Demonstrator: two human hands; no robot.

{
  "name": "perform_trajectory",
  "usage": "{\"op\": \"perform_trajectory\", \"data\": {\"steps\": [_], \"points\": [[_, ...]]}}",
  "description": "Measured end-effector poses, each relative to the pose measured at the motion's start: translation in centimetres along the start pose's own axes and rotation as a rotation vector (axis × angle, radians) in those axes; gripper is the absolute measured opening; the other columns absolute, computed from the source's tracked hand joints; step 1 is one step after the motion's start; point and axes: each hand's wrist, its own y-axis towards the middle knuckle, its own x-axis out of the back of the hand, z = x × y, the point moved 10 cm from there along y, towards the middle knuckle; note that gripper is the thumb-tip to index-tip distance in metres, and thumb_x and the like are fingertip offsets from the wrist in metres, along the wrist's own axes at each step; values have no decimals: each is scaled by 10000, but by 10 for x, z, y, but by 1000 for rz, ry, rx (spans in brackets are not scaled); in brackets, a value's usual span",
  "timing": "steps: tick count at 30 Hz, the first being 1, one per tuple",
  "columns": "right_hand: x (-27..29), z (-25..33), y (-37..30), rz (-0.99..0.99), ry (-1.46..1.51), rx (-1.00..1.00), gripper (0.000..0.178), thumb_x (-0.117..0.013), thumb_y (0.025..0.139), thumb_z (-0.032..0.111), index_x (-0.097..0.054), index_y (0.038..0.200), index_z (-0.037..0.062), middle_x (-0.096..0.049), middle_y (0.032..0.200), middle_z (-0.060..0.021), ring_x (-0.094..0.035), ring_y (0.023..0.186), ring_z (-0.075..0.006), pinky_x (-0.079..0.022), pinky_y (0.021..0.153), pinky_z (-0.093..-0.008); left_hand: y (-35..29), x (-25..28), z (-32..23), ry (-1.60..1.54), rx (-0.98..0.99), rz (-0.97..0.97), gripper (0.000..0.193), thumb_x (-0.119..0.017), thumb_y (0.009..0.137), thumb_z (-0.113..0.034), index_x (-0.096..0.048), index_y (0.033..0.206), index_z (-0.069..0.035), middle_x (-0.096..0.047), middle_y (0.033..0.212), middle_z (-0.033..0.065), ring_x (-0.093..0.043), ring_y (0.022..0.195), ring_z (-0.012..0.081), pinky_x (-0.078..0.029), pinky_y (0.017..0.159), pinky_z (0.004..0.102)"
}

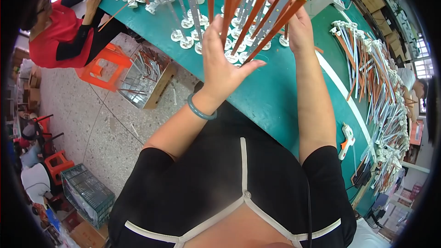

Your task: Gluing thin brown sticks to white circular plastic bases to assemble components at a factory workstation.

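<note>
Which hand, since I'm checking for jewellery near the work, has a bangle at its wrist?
The left hand: a grey-green bangle rings its wrist, while the right hand has a bare one.

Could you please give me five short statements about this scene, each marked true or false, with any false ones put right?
1. A grey-green bangle sits around the wrist of the left hand. True.
2. The right hand is holding the glue gun. False: the glue gun lies on the green table, while the right hand is up by the standing strips.
3. The left hand's thumb is spread away from its fingers. True.
4. The co-worker at upper left wears a yellow top. False: the co-worker's top is red.
5. The stool beside that co-worker is blue. False: the stool is orange.
</note>
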Motion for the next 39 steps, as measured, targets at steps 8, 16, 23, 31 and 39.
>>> {"op": "perform_trajectory", "data": {"steps": [8,16,23,31,39], "points": [[-14,7,-6,-28,3,-15,415,-461,1035,308,-573,1273,-13,-620,1147,-42,-551,1033,-131,-425,931,-293,26,-21,-11,103,20,34,1199,-929,567,-327,-236,1474,39,-489,1203,156,-495,1104,308,-401,985,429],[-24,14,-44,-131,204,-52,459,-592,957,327,-522,1257,-13,-620,1209,-151,-594,1142,-259,-486,970,-400,35,-35,-19,-168,75,77,781,-886,559,-140,-513,1241,-65,-464,1297,141,-462,1207,347,-379,1006,461],[-30,83,-84,-25,-281,186,114,-648,826,38,-687,927,4,-626,967,-66,-595,943,-186,-471,831,-306,23,-51,-44,-532,47,298,616,-786,687,-1,-514,1238,-42,-647,1084,122,-650,962,234,-527,811,336],[47,41,-85,-22,-718,-19,270,-704,852,147,-676,1086,15,-641,996,-81,-618,921,-180,-473,806,-295,-1,-43,-41,-790,151,338,213,-614,850,76,-623,1048,-5,-627,940,41,-586,756,90,-496,638,256],[76,-45,-122,213,-1162,-424,325,-741,776,143,-681,1086,66,-610,956,-102,-601,759,-204,-517,713,-338,-9,-35,-36,-755,234,372,203,-653,888,13,-626,1087,-18,-649,821,38,-603,726,68,-502,664,226]]}}
